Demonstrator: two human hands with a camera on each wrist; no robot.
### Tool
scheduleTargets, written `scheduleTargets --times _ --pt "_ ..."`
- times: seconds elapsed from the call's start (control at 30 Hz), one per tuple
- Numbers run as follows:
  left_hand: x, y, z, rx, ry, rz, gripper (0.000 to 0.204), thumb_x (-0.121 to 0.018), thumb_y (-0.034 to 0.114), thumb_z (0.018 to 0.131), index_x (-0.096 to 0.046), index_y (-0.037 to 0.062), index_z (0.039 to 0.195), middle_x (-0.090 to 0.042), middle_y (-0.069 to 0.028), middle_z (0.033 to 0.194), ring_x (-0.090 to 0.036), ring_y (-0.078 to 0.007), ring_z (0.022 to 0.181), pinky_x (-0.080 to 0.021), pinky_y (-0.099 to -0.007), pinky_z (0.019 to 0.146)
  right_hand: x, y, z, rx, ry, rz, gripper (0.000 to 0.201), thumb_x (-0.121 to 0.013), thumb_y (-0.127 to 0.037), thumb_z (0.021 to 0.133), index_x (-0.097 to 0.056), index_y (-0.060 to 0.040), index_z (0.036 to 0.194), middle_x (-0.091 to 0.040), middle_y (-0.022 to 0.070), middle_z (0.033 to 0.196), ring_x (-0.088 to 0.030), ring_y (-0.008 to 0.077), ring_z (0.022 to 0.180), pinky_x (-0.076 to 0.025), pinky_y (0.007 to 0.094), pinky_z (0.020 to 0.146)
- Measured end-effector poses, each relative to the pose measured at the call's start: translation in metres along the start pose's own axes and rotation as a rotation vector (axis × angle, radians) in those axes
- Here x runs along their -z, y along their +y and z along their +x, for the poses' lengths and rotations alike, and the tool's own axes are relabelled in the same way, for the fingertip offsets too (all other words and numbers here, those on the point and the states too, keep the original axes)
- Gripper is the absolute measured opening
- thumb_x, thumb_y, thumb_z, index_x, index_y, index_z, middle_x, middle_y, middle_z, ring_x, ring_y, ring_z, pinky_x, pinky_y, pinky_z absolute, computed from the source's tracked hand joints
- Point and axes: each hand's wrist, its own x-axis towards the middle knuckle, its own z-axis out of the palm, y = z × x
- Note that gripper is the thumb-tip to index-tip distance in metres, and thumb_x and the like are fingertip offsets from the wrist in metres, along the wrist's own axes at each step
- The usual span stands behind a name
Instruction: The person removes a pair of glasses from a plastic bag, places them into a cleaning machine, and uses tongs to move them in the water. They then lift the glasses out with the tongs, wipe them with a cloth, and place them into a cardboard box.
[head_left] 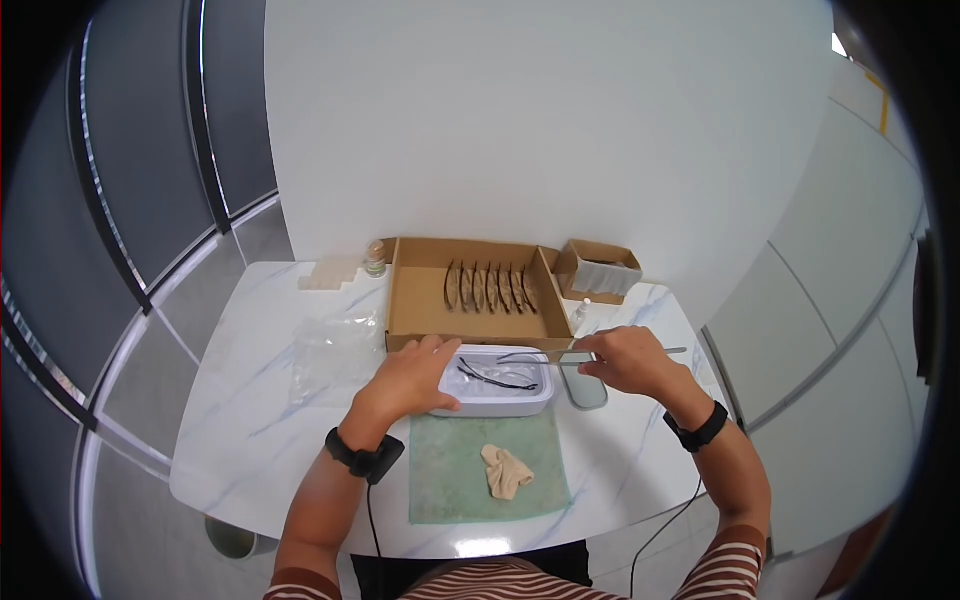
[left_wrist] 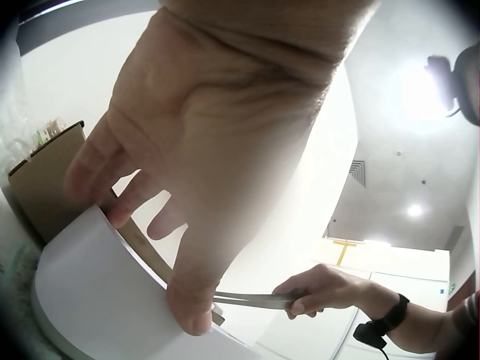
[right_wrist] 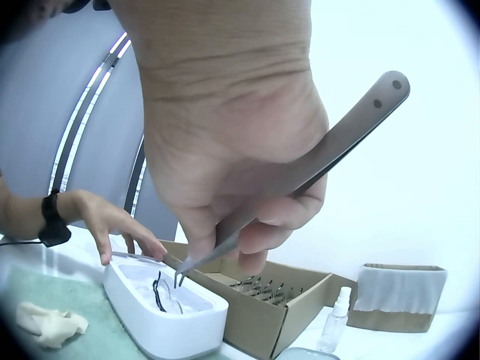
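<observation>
A white oblong tub (head_left: 495,408) stands in front of the cardboard box. My left hand (head_left: 412,375) holds the tub's left end, thumb on the near side and fingers at the far side. In the left wrist view the thumb (left_wrist: 193,307) lies over the rim. My right hand (head_left: 630,360) grips long metal tweezers (right_wrist: 300,169), whose bent tips hang over the tub's inside, a little apart in the right wrist view. Inside the tub, beneath them, lies a pair of dark-framed glasses (head_left: 490,378).
Behind stands an open cardboard box (head_left: 420,280) with several dark curved frames in a row. A small carton (head_left: 600,275), a spray bottle (right_wrist: 335,319) and a grey-green case (head_left: 587,390) are on the right. A beige cloth (head_left: 507,472) lies on the green mat (head_left: 440,490); clear plastic (head_left: 335,360) lies left.
</observation>
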Motion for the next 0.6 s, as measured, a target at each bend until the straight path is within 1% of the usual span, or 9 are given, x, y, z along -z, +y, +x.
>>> scheduleTargets --times 0.03,0.1,0.23,0.43,0.5,0.6 --pt "0.000 0.000 0.000 0.006 -0.005 -0.001 0.088 -0.088 0.031 0.070 -0.050 0.0043 0.144 -0.055 -0.0142 0.134 -0.054 -0.0354 0.123 -0.046 -0.0431 0.105 -0.002 0.001 0.000 -0.003 0.004 0.000 0.030 -0.075 -0.027 0.087 -0.074 -0.0154 0.115 -0.073 0.0123 0.087 -0.070 0.0337 0.086 -0.054 0.0437 0.074" --pt "0.001 0.001 0.000 0.011 -0.010 0.007 0.088 -0.088 0.032 0.070 -0.050 0.0044 0.144 -0.055 -0.0143 0.134 -0.054 -0.0355 0.123 -0.046 -0.0430 0.104 -0.007 0.000 0.000 -0.049 -0.041 -0.035 0.029 -0.076 -0.026 0.087 -0.074 -0.0131 0.112 -0.075 0.0115 0.090 -0.070 0.0333 0.085 -0.055 0.0427 0.074" --pt "0.000 0.001 -0.001 0.019 -0.013 0.018 0.087 -0.087 0.033 0.072 -0.050 0.0047 0.145 -0.055 -0.0144 0.134 -0.054 -0.0354 0.124 -0.046 -0.0426 0.104 -0.010 0.000 0.001 -0.048 -0.064 -0.049 0.030 -0.076 -0.027 0.086 -0.074 -0.0132 0.113 -0.074 0.0121 0.090 -0.070 0.0337 0.085 -0.055 0.0433 0.074" --pt "0.001 0.001 -0.001 0.012 -0.026 0.023 0.087 -0.087 0.034 0.072 -0.049 0.0050 0.146 -0.055 -0.0147 0.136 -0.053 -0.0352 0.125 -0.047 -0.0430 0.104 -0.002 -0.008 -0.006 0.009 -0.075 0.030 0.030 -0.075 -0.031 0.087 -0.075 -0.0159 0.113 -0.073 0.0137 0.086 -0.070 0.0342 0.085 -0.055 0.0441 0.074" --pt "0.000 0.000 -0.001 0.004 -0.017 0.030 0.088 -0.087 0.034 0.072 -0.049 0.0051 0.146 -0.055 -0.0147 0.136 -0.053 -0.0353 0.125 -0.047 -0.0430 0.104 0.004 -0.015 -0.008 0.018 -0.153 0.040 0.031 -0.074 -0.030 0.087 -0.075 -0.0162 0.115 -0.073 0.0135 0.087 -0.071 0.0338 0.085 -0.055 0.0440 0.075" --pt "0.000 0.000 -0.001 -0.003 -0.013 0.032 0.088 -0.087 0.034 0.072 -0.048 0.0054 0.146 -0.055 -0.0148 0.136 -0.053 -0.0353 0.126 -0.047 -0.0431 0.104 0.006 -0.019 -0.010 0.014 -0.177 0.048 0.031 -0.074 -0.030 0.087 -0.075 -0.0170 0.116 -0.074 0.0131 0.087 -0.071 0.0336 0.085 -0.055 0.0443 0.075"
